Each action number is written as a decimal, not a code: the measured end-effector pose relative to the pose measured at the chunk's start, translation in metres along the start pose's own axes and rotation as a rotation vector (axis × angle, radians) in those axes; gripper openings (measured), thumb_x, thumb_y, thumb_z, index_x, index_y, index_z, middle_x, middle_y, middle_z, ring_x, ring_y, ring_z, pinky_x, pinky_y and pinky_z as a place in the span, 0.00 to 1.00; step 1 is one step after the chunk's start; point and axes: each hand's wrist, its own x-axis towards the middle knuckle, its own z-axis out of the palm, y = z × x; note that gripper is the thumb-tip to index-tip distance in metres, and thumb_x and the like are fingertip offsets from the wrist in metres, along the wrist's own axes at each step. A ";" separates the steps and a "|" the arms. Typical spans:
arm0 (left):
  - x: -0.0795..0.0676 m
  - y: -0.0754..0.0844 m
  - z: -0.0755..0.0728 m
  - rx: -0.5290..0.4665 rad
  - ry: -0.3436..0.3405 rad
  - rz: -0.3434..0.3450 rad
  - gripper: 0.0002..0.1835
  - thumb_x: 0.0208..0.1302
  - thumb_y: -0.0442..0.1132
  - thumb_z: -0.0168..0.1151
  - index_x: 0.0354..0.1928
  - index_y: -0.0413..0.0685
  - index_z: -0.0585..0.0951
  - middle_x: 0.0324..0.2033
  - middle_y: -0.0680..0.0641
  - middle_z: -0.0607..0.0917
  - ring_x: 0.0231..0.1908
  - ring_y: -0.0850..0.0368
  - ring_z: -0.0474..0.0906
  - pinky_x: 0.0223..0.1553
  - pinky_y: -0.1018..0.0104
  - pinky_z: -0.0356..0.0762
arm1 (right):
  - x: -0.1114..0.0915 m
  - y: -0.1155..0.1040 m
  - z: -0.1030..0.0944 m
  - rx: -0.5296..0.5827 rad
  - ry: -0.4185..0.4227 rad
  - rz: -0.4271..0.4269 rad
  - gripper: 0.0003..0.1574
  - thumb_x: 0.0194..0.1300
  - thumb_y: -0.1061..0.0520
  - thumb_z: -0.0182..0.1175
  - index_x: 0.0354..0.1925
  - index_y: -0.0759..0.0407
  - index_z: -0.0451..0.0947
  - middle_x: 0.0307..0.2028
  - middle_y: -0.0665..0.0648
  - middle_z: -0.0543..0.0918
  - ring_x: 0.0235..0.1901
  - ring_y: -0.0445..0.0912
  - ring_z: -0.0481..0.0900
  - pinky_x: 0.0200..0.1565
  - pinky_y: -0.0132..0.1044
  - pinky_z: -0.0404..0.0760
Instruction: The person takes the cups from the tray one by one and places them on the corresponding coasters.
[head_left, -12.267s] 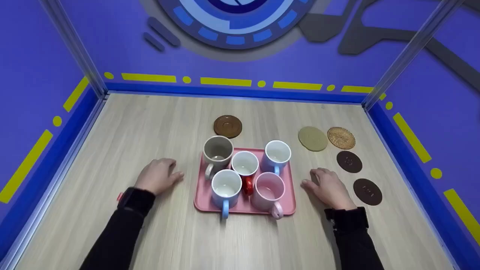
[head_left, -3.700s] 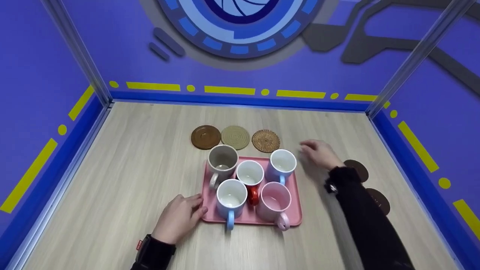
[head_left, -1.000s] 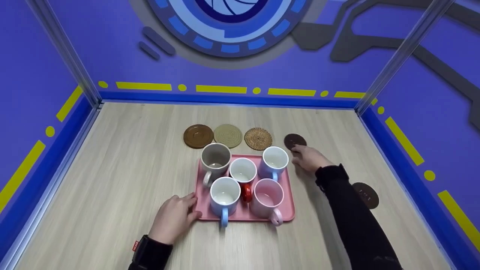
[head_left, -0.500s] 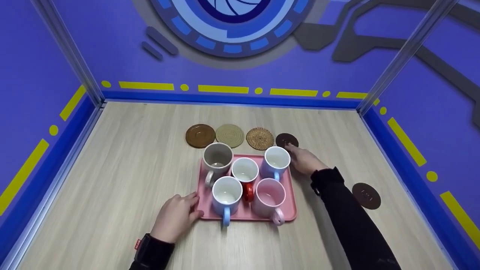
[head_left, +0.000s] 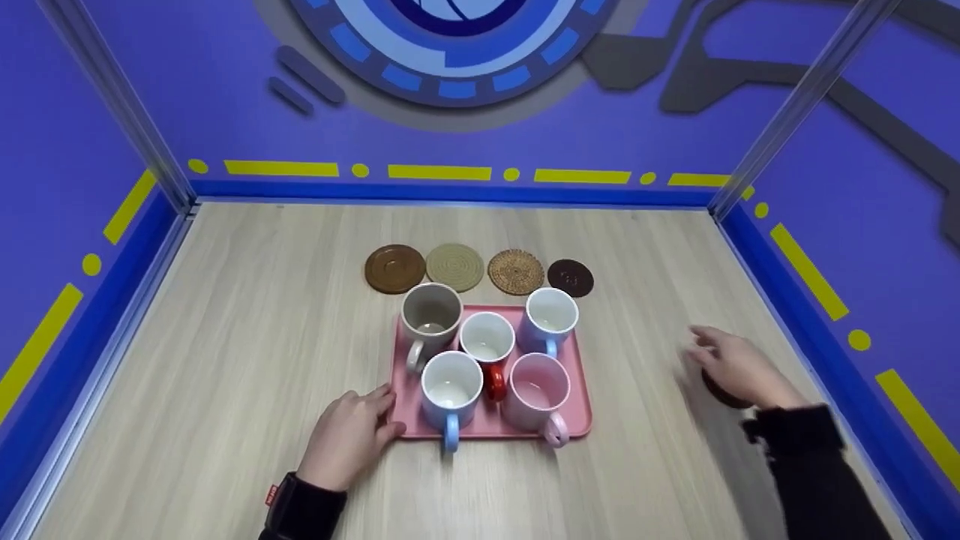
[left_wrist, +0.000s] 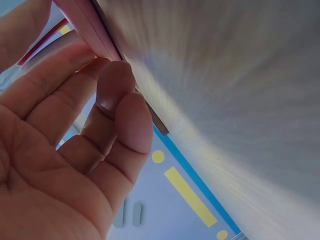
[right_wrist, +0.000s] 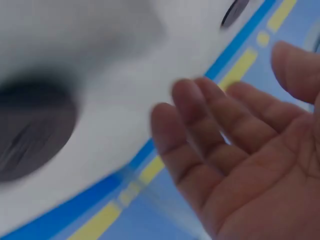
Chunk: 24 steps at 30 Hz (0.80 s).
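tray (head_left: 579, 406) on counter (head_left: 262, 337), five mugs on it: back-left mug (head_left: 433, 330), back-right mug (head_left: 550, 322), middle mug (head_left: 487, 341), front-left mug (head_left: 451, 394), front-right mug (head_left: 536, 394). row behind tray, left to right: first coaster (head_left: 395, 268), second coaster (head_left: 454, 267), third coaster (head_left: 516, 271), fourth coaster (head_left: 571, 277). fifth coaster (right_wrist: 35, 132) well right of tray, right hand (head_left: 739, 367) partly covering it in head view. left hand (head_left: 349, 435) touching tray's left side.

- Left hand (head_left: 349, 435) touching left edge of pink tray (head_left: 491, 429); five mugs (head_left: 451, 397) on it.
- Four round coasters (head_left: 455, 267) in a row behind tray.
- Right hand (head_left: 742, 367) partly covers a dark coaster (head_left: 723, 393); contact unclear.
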 end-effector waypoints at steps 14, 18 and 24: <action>0.002 0.001 -0.001 -0.001 0.020 0.008 0.20 0.56 0.45 0.82 0.50 0.45 0.92 0.56 0.44 0.92 0.34 0.45 0.84 0.41 0.48 0.84 | -0.057 0.039 0.002 -0.055 -0.054 0.122 0.32 0.82 0.53 0.58 0.68 0.78 0.72 0.63 0.83 0.78 0.63 0.80 0.76 0.62 0.74 0.75; 0.000 0.002 0.001 0.005 0.010 0.011 0.22 0.56 0.46 0.81 0.52 0.45 0.91 0.56 0.44 0.92 0.35 0.45 0.84 0.42 0.47 0.84 | -0.057 0.035 0.006 -0.104 -0.097 0.143 0.34 0.81 0.51 0.59 0.68 0.79 0.72 0.62 0.84 0.78 0.62 0.80 0.76 0.61 0.74 0.75; 0.000 0.002 -0.002 0.040 0.035 0.053 0.16 0.55 0.45 0.81 0.44 0.47 0.92 0.54 0.47 0.92 0.33 0.44 0.84 0.39 0.49 0.83 | -0.053 0.025 0.013 -0.209 -0.164 0.167 0.40 0.77 0.46 0.63 0.67 0.79 0.73 0.61 0.84 0.79 0.59 0.79 0.79 0.58 0.72 0.77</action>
